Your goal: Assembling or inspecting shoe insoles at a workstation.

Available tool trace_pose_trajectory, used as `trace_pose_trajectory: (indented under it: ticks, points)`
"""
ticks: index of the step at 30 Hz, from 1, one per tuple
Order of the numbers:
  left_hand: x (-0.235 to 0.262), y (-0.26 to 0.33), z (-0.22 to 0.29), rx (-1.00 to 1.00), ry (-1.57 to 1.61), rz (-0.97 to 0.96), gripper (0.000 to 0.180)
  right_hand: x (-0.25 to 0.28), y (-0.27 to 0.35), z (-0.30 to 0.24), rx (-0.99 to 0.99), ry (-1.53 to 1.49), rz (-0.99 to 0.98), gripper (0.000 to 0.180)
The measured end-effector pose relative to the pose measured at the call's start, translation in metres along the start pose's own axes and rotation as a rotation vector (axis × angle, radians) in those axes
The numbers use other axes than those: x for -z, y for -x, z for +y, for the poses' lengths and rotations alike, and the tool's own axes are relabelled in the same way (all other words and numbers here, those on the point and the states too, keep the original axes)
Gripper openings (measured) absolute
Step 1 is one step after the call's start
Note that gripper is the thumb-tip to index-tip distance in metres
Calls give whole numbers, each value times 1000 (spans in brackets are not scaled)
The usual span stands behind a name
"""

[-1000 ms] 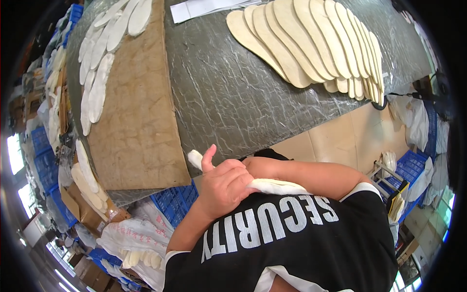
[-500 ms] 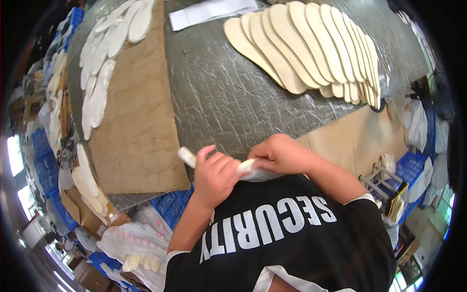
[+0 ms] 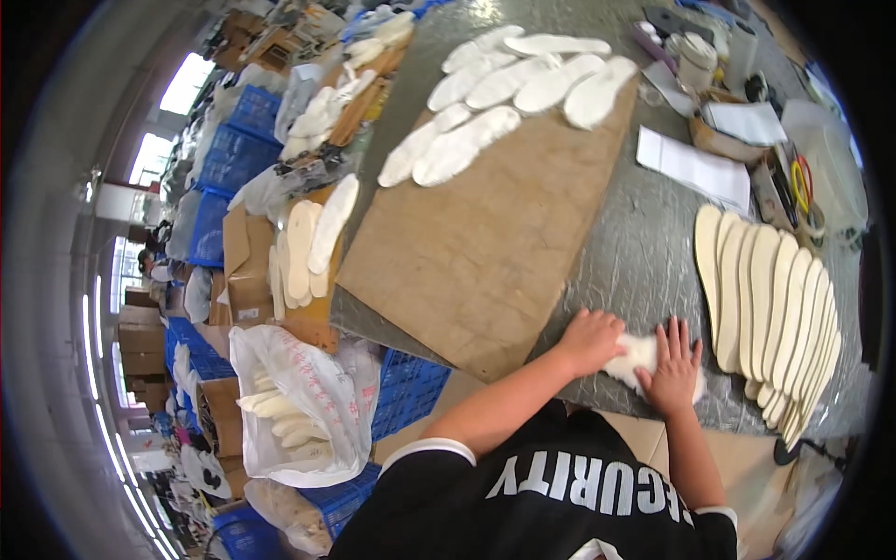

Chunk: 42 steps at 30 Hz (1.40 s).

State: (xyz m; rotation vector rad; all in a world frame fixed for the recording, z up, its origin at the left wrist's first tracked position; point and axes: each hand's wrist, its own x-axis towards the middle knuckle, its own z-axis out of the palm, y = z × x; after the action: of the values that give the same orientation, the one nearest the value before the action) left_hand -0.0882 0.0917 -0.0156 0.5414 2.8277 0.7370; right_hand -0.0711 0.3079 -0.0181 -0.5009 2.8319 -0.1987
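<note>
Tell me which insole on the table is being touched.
The fluffy white insole lying between the cardboard and the fanned cream insoles: the left hand and right hand both touch it. No hand touches those or the other white insoles.

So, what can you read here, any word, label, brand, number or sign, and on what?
White-trimmed black fabric shirt: large white capitals, legible, not copied here.
Crinkled white plastic bag: red print, too small and blurred to read.
Open brown cardboard box: pale label, too small to read.

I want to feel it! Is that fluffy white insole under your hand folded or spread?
Spread: what shows of the fluffy white insole lies flat on the grey table, left hand at one end, right hand on top.
</note>
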Motion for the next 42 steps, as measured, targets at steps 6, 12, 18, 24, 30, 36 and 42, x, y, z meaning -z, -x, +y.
trace_pose_trajectory:
  ticks: [6,12,18,24,30,36,42]
  points:
    - [91,54,-33,66,458,-61,17,-8,17,14,81,-359,496,67]
    - [272,194,-158,586,58,627,32,-9,7,-17,-2,-493,405,45]
    - [302,197,-258,539,-577,522,30,-8,-16,-53,49,-501,416,38]
    - [214,31,-336,931,739,781,11,0,-27,-79,43,-544,405,27]
    - [176,-29,-312,934,1754,848,7,3,-33,-97,69,-684,378,18]
    - [66,24,-119,723,2222,307,14,2,-63,-123,-440,-1890,144,34]
    - [48,36,-7,420,1603,-899,27,5,-39,-58,-542,-1793,153,41]
